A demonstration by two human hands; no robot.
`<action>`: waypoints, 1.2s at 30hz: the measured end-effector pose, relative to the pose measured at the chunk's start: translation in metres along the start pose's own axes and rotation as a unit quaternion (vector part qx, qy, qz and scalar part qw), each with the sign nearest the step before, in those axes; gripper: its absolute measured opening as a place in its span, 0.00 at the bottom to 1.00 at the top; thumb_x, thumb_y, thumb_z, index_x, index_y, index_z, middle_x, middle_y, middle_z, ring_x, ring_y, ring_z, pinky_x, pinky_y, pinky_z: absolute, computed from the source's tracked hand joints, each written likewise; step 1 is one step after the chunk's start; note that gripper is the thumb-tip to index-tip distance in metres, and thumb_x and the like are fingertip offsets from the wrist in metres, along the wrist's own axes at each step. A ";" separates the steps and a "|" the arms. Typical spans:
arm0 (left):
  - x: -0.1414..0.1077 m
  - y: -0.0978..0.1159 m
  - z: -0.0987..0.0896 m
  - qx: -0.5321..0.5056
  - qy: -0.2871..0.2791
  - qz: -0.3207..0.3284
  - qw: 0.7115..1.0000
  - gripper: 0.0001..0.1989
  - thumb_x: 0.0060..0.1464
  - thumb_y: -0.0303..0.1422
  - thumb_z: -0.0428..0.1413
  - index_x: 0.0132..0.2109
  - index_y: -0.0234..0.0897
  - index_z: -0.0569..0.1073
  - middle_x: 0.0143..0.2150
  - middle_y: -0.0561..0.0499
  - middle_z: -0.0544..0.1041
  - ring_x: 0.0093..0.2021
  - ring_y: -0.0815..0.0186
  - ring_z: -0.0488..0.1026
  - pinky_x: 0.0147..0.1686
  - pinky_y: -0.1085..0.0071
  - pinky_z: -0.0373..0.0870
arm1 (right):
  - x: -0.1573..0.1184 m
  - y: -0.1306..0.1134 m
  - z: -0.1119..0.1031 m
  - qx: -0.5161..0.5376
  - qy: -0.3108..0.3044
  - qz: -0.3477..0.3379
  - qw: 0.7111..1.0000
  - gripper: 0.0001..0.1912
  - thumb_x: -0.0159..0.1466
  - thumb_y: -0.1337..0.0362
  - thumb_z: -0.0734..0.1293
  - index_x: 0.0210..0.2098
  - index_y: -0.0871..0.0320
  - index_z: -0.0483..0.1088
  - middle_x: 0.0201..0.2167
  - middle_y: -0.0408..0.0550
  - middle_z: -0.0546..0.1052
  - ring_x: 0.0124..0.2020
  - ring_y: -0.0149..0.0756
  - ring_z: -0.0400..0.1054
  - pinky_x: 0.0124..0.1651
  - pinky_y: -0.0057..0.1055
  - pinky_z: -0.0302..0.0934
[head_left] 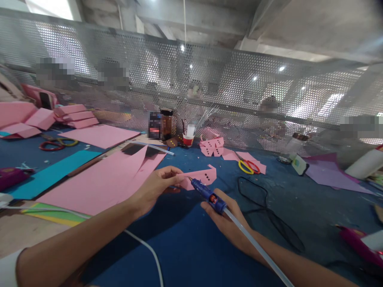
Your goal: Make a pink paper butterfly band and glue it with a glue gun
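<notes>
A folded pink paper piece (pixel 199 176) with small dark square marks is pinched at its left end by my left hand (pixel 163 185). My right hand (pixel 229 217) is wrapped round a blue glue gun (pixel 209 195), which has a long clear glue stick (pixel 257 247) running out of its back. The gun's nozzle points up and left and is at the lower edge of the pink piece, close to my left fingertips. Whether the tip touches the paper is hard to tell. Beyond my hands stands another pink cut-out (pixel 212 146) with similar marks.
Yellow-and-red scissors (pixel 249 166) and a black cable (pixel 266 207) lie to the right. Pink sheets (pixel 104 179), a teal strip (pixel 56 173) and red-handled scissors (pixel 51 145) are on the left. A brown jar (pixel 166 123) and a cup (pixel 188 139) stand before the perforated screen (pixel 134 79).
</notes>
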State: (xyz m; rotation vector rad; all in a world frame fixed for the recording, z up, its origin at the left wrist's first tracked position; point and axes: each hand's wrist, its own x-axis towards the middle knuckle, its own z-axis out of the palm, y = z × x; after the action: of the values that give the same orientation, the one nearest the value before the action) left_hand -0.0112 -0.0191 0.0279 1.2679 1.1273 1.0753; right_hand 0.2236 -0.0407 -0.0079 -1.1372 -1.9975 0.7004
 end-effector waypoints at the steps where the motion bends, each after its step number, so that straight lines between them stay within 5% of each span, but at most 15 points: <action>1: 0.000 0.000 0.000 -0.001 0.000 0.000 1.000 0.15 0.52 0.43 0.62 0.40 0.38 0.73 0.41 0.48 0.80 0.44 0.60 0.76 0.41 0.67 0.72 | 0.000 0.000 0.000 0.001 0.001 0.000 1.000 0.15 0.66 0.55 0.64 0.29 0.55 0.58 0.28 0.41 0.66 0.26 0.29 0.59 0.28 0.25 0.54; 36: -0.001 0.001 -0.001 -0.011 0.005 -0.005 1.000 0.14 0.51 0.42 0.63 0.40 0.39 0.73 0.42 0.48 0.79 0.45 0.59 0.76 0.41 0.67 0.72 | -0.003 0.004 0.003 0.029 0.011 0.016 0.999 0.15 0.65 0.55 0.65 0.28 0.55 0.58 0.24 0.38 0.62 0.24 0.27 0.55 0.26 0.24 0.51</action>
State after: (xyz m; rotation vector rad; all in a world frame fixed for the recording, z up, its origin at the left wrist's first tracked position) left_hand -0.0122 -0.0202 0.0289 1.2397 1.1257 1.0862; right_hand 0.2243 -0.0413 -0.0136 -1.1398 -1.9319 0.7528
